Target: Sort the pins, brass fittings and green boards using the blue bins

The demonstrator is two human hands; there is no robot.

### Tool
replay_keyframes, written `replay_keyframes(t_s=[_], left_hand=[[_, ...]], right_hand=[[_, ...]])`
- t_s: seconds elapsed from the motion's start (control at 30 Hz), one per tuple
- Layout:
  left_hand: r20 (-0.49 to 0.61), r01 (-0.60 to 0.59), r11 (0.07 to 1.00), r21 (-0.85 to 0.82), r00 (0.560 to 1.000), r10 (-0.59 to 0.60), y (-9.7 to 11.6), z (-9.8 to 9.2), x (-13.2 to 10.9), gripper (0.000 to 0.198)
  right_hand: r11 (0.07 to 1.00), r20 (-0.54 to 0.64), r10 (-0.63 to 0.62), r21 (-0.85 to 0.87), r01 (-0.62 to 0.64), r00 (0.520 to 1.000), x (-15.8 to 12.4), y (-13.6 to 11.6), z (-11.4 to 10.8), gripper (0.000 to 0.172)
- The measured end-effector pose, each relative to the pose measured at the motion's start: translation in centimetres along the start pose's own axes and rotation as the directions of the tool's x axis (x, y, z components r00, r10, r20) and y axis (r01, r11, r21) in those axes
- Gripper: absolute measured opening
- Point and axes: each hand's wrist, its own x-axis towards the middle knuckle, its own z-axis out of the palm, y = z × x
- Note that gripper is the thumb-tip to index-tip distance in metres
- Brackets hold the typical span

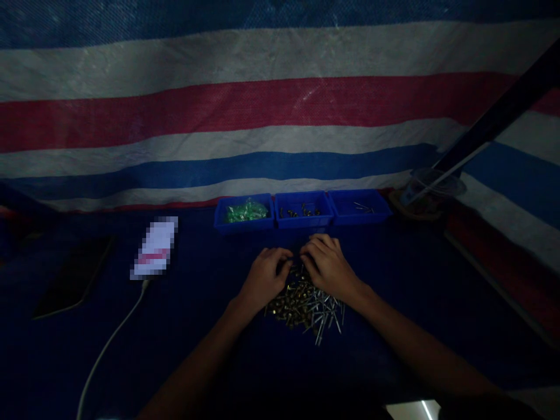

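Note:
A loose heap of small brass-coloured screws or bolts [292,306] lies on the dark blue table, with longer silver pins or nails [324,312] mixed in along its right side. My left hand [265,277] is curled at the heap's upper left edge, thumb and fingertips close together. Opposite it, my right hand [329,265] bends over the upper right of the heap, fingers closed and pointing left. The fingertips of both hands nearly meet above small dark pieces. It is too dark to make out what they pinch.
Three blue trays stand behind the hands: the left tray [221,219] holds a green bag [247,211], the middle tray [304,221] small metal parts, the right tray [361,218] a few pins. Left lie a lit phone [155,248] on a cable and a dark tablet [74,277]. A plastic cup [437,184] stands right.

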Motion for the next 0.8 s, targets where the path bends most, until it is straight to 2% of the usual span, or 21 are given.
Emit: replay_keyframes(t_s=[0.17,0.43,0.63,0.8], left_hand=[[0.067,0.059,0.984,0.166,0.995,-0.071,0.1,-0.4,0.1,0.013],[0.025,0.115,0.978,0.176,0.992,-0.121,0.1,0.2,0.2,0.015],[-0.057,0.130,0.991,0.004,0.990,-0.130,0.5,0.0,0.2,0.020],[-0.103,0.106,0.986,-0.132,0.987,-0.120,1.1,-0.4,0.1,0.024]], right_hand=[[1.000,0.022,-0.003,0.013,0.003,1.000,-0.2,0.0,-0.1,0.013],[1.000,0.107,0.007,-0.014,-0.006,0.994,-0.3,-0.7,0.3,0.010],[0.997,0.008,0.019,0.072,-0.020,1.000,0.0,-1.5,0.4,0.006],[0.998,-0.111,0.040,0.050,-0.035,0.993,0.2,-1.6,0.4,0.016]])
